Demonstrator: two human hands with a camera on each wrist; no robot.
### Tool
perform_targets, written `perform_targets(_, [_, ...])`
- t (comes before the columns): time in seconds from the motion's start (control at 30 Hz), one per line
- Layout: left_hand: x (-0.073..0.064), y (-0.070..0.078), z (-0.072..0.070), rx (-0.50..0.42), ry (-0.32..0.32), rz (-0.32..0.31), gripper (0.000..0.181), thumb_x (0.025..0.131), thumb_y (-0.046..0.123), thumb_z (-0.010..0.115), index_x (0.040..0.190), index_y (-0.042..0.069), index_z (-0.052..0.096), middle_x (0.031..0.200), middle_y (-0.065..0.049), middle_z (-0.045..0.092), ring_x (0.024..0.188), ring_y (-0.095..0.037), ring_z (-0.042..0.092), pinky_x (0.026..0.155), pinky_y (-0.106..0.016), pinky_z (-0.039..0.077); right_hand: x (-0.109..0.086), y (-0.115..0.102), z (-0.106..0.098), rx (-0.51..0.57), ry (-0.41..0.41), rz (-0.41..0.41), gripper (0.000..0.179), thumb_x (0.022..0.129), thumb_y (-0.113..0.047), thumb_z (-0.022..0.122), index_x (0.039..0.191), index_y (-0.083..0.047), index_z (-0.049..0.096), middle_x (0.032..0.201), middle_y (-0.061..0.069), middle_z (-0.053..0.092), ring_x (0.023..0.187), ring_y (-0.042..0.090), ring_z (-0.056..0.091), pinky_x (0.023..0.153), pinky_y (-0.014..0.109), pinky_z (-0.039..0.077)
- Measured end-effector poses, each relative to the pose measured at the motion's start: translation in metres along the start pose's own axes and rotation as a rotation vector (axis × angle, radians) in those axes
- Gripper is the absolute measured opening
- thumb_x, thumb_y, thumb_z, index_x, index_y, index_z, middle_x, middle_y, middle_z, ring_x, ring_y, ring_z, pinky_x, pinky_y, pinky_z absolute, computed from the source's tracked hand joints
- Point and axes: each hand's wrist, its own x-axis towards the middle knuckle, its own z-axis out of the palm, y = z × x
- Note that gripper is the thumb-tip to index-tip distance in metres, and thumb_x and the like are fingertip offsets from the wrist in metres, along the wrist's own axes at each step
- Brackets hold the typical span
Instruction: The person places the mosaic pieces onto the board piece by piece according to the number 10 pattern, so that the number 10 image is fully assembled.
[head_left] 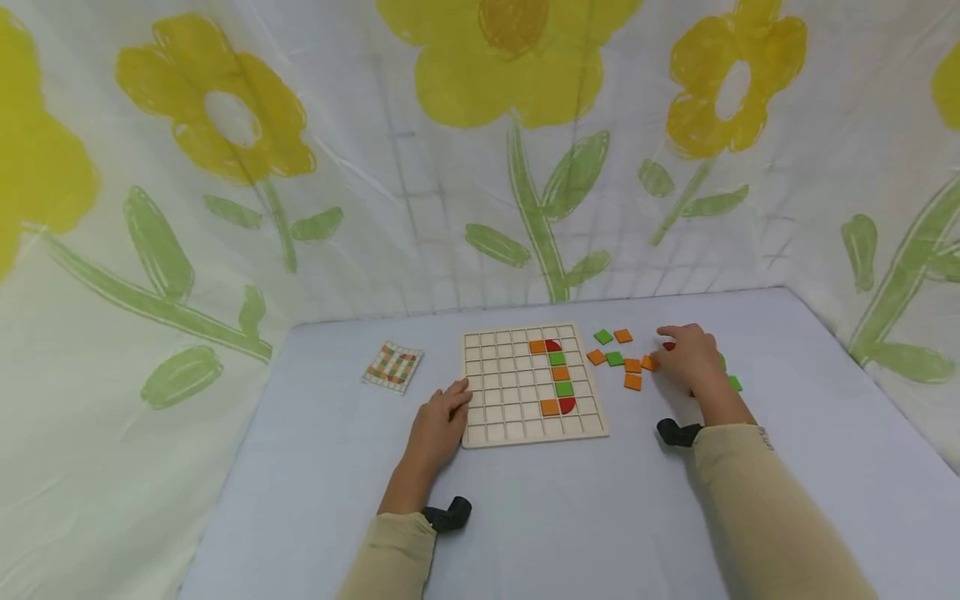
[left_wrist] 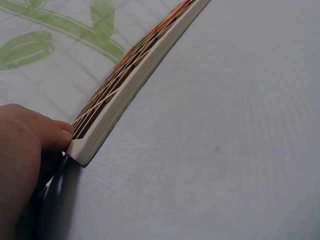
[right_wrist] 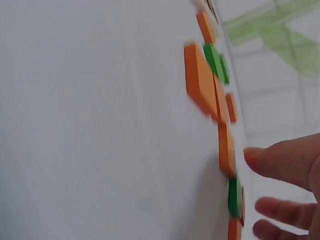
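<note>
A square wooden grid board (head_left: 501,387) lies on the table. Orange and green square tiles sit in its right-hand cells, with a red rounded tile (head_left: 567,406) near each end of the row. My left hand (head_left: 437,425) rests against the board's left edge; in the left wrist view its fingertips (left_wrist: 62,135) touch the board's corner. Over loose tiles to the right is my right hand (head_left: 690,360). In the right wrist view its thumb (right_wrist: 280,160) stands apart from the other fingers, with nothing seen between them. The hand partly hides several tiles, including a red one (head_left: 669,346).
A small pattern card (head_left: 393,367) with coloured squares lies left of the board. Several loose orange (head_left: 633,382) and green tiles (head_left: 603,337) are scattered between the board and my right hand. Behind the table (head_left: 555,517) hangs a white cloth with painted yellow flowers (head_left: 510,75).
</note>
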Motion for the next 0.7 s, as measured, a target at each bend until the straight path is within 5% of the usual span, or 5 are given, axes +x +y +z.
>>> perform_targets(0.17, [0.0013,-0.0007,-0.0022,0.003,-0.003,0.001,0.030,0.098,0.010,0.058,0.126,0.006,0.067,0.145,-0.001,0.054,0.135,-0.022,0.050,0.119,-0.045,0.032,-0.0013,0.0116,-0.0095,-0.046,-0.064,0.003,0.054,0.095,-0.027,0.057,0.141,-0.001,0.048,0.138,0.035,0.040,0.112,0.050,0.043,0.086,0.060,0.049])
perform_targets(0.5, [-0.0006,0.0001,-0.0018,-0.017,-0.026,-0.036,0.030,0.099,0.013,0.057,0.127,0.007,0.066,0.147,0.000,0.052,0.138,-0.026,0.046,0.120,-0.048,0.031,0.0026,0.0066,-0.0038,0.061,-0.072,-0.071,0.051,0.086,-0.013,0.065,0.135,0.001,0.055,0.132,0.034,0.041,0.110,0.044,0.045,0.095,0.057,0.046])
perform_targets(0.7, [-0.0010,0.0007,-0.0014,-0.012,-0.024,-0.015,0.031,0.099,0.012,0.057,0.127,0.006,0.066,0.146,-0.002,0.053,0.137,-0.025,0.047,0.120,-0.048,0.031,0.0008,0.0027,-0.0017,0.137,-0.106,-0.033,0.037,0.090,-0.011,0.062,0.125,0.000,0.064,0.123,0.025,0.057,0.104,0.036,0.051,0.087,0.048,0.051])
